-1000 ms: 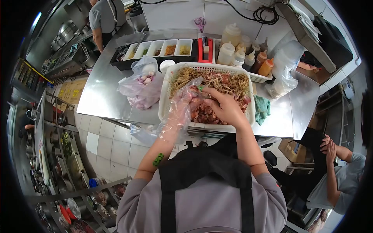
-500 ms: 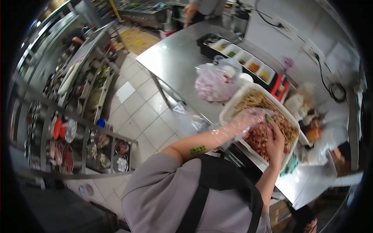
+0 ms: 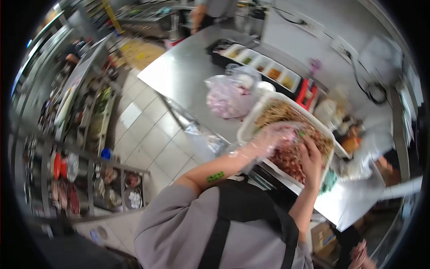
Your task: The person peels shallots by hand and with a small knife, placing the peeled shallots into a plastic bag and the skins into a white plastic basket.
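A white plastic bin holds reddish cut meat pieces and a heap of thin, pale, stick-like strips. My left hand, in a clear plastic glove, is over the middle of the bin with its fingers curled in; what they hold is blurred. Bare, my right hand reaches in from the near right side, fingers bent towards the left hand above the meat. A small green piece shows between the hands. Anything in the right fingers is hidden.
Beyond the bin are a clear bag of pale pink pieces and a black holder with white trays of seasonings. Bottles and plastic bags stand right. Food shelves are left. Another person stands at the back.
The view has shifted, so the table and bin sit farther left in it. Both hands stay close together over the meat, with only slight finger movement.
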`<action>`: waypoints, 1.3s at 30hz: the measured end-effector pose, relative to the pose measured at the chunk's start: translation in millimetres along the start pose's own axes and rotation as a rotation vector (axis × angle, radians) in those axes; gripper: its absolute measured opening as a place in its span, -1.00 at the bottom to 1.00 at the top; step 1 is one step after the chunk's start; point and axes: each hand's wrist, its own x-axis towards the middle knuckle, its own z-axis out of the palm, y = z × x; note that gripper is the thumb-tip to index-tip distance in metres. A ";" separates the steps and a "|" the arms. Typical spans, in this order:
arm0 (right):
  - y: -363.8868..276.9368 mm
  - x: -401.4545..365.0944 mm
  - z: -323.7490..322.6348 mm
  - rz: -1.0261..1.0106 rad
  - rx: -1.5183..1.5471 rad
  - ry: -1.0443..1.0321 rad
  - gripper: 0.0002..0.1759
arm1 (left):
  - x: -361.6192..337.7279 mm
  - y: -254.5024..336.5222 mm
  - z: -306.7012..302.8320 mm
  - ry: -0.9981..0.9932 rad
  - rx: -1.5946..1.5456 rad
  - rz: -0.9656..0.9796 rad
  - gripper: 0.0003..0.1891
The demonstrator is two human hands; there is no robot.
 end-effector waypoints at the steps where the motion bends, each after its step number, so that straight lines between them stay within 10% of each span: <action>1: -10.0 0.3 -2.3 0.004 -0.058 -0.022 -0.71 | 4.0 -8.9 -5.8 -0.009 0.256 0.134 -0.60; 13: -13.1 -7.6 -7.6 -0.033 -0.023 0.051 -0.71 | 8.6 -7.7 -3.0 0.039 -0.175 -0.033 -0.54; 14: -6.6 -8.0 -7.6 -0.061 -0.042 0.069 -0.64 | 23.5 -35.0 -34.2 0.053 0.643 0.288 -0.50; 15: -8.6 -10.5 -9.4 -0.055 -0.042 0.084 -0.64 | 22.0 -29.9 -27.2 0.039 0.646 0.281 -0.50; 17: -16.2 -13.9 -14.4 0.137 0.066 -0.051 -0.57 | 13.3 -7.3 2.0 0.039 -0.175 -0.011 -0.50; 39: -6.3 -13.0 8.9 -0.067 -0.022 0.034 -0.72 | 12.2 -15.8 0.9 0.141 0.032 0.015 -0.56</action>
